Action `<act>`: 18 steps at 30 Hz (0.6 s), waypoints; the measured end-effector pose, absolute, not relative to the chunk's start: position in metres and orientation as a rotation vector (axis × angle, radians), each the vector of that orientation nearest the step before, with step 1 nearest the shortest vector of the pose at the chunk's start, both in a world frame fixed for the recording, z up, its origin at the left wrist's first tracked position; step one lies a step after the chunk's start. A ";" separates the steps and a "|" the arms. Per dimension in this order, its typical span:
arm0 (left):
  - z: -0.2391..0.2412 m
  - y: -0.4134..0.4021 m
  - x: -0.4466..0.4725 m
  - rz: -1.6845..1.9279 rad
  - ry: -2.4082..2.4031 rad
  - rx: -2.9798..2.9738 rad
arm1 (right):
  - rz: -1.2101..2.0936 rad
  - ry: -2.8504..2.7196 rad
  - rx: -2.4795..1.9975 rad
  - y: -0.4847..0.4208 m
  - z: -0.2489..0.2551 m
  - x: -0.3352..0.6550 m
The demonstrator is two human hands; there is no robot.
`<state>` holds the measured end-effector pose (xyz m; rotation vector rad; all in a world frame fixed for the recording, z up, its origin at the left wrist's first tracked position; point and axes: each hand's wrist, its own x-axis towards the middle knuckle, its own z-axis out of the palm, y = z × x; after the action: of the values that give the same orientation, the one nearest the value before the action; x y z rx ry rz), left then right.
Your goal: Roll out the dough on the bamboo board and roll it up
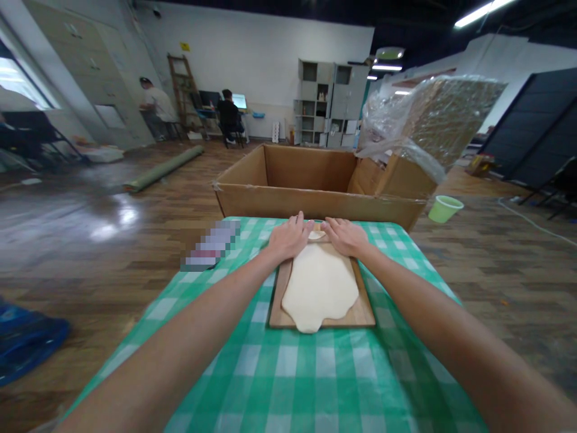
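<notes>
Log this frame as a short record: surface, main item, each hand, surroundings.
surface: green checked cloth on a table
board: wooden, lying on the cloth
dough: flat pale sheet on the board, lapping over its near edge
left hand: palm down, fingers out, at the dough's far end
right hand: the same, beside the left
between hands: a small pale bit, too hidden to tell
behind: open cardboard box; green cup on the floor
</notes>
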<state>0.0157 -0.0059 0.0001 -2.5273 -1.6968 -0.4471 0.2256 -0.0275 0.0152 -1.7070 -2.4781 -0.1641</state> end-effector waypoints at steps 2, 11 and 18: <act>-0.001 -0.012 0.014 -0.425 -1.659 -2.546 | -0.106 -2.393 -1.752 -0.035 0.014 0.225; 0.003 -0.030 0.000 -0.426 -1.434 -2.671 | 0.051 -2.349 -1.788 -0.043 0.014 0.228; 0.008 -0.013 0.009 -0.433 -1.588 -2.640 | 0.052 -2.299 -1.784 -0.034 0.015 0.228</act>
<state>0.0094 -0.0134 0.0083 -2.6398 -1.5881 -0.4329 0.2277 -0.0343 0.0147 -1.7843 -2.2986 0.0523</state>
